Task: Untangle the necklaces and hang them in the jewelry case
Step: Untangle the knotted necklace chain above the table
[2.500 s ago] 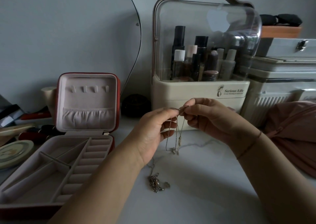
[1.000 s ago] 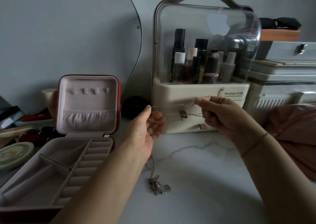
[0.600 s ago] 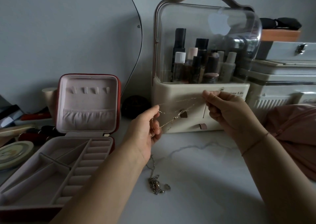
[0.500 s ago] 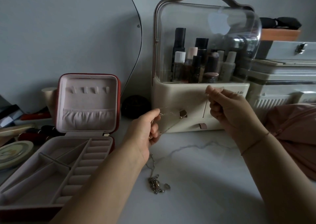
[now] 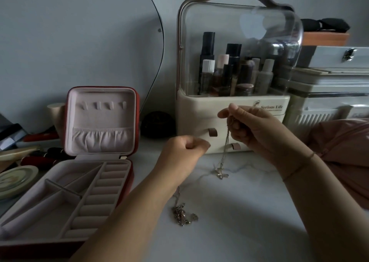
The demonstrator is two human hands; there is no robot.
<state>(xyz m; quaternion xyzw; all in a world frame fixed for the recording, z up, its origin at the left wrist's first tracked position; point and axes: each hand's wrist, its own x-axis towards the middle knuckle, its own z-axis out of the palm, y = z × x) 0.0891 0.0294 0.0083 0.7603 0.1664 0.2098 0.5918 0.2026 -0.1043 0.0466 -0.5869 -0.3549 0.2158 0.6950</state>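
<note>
My right hand point(image 5: 253, 129) pinches the top of a thin necklace point(image 5: 225, 147), which hangs straight down with its small pendant point(image 5: 220, 172) just above the white tabletop. To its left, my left hand point(image 5: 185, 151) hovers with its fingers curled, and nothing shows in it. A tangled heap of chain point(image 5: 182, 214) lies on the table below my left wrist. The red jewelry case point(image 5: 99, 121) stands open at the left, its lid upright with several small hooks point(image 5: 103, 105) and a pouch.
A cream cosmetic organiser point(image 5: 233, 113) with a clear dome and bottles stands behind my hands. White boxes point(image 5: 329, 93) are stacked at the right, pink cloth point(image 5: 345, 151) lies below them. Small dishes and clutter point(image 5: 16, 177) sit left of the case.
The necklace was stretched between both hands. My left hand has let go and curled up, and the necklace now hangs down from my right hand alone.
</note>
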